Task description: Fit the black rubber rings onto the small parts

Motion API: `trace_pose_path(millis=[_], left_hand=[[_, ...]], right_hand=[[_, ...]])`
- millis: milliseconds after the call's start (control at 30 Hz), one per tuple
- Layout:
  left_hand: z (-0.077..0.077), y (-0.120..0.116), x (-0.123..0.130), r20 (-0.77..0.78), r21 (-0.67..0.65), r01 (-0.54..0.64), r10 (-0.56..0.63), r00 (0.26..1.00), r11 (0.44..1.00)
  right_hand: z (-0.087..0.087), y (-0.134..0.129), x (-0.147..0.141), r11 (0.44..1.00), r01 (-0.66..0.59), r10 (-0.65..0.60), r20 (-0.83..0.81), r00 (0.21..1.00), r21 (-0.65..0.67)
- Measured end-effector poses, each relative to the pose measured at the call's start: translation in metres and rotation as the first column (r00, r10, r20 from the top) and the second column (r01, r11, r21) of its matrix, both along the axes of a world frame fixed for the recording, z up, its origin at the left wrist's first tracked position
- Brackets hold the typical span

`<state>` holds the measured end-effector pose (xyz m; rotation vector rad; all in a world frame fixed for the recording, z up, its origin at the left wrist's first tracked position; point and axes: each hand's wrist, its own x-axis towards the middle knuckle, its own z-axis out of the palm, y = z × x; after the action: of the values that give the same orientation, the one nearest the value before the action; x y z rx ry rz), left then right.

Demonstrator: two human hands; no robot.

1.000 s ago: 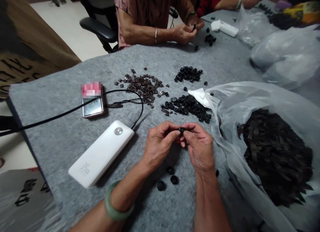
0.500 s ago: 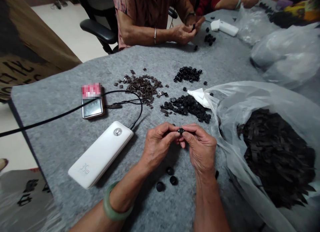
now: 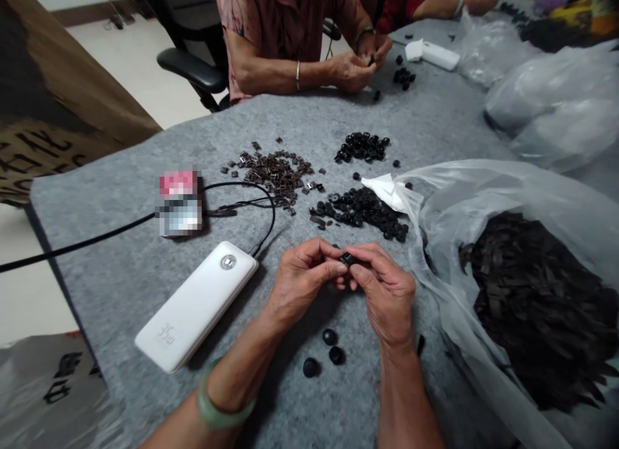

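While your left hand (image 3: 302, 284) and right hand (image 3: 387, 299) pinch a small black piece (image 3: 348, 259) between their fingertips, it stays held above the grey felt tabletop (image 3: 120, 268), near you. Three round black pieces (image 3: 329, 337) lie beneath your hands. To your right, a clear plastic bag (image 3: 483, 178) holds a mound of dark strips (image 3: 536, 307); to your left lies a white power bank (image 3: 196, 307). Farther out, a heap of black rings (image 3: 360, 209) sits beside scattered brown clips (image 3: 271, 175), and at the far edge a co-worker's hands (image 3: 351, 71) hold a small dark piece.
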<state>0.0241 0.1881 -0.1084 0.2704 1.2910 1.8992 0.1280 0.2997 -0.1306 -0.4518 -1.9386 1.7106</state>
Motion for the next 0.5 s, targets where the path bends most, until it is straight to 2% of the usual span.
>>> trace_pose_path(millis=[133,367,500], left_hand=[[-0.0017,0.0005,-0.0022,0.041,0.033,0.017,-0.018,0.999,0.999],[-0.0012,0.0023,-0.0024,0.063,0.071,0.038,-0.043,0.997,0.997],[-0.0011,0.0018,-0.0022,0.073,0.067,0.030,-0.035,0.997,0.997]], right_hand=[[0.0013,-0.0009,-0.0003,0.999,-0.020,0.021,-0.026,0.999,0.032],[0.0028,-0.0035,-0.0027,0.998,0.059,-0.058,-0.030,0.998,0.032],[0.0022,-0.0067,-0.0045,0.994,0.105,-0.105,0.002,0.994,-0.034]])
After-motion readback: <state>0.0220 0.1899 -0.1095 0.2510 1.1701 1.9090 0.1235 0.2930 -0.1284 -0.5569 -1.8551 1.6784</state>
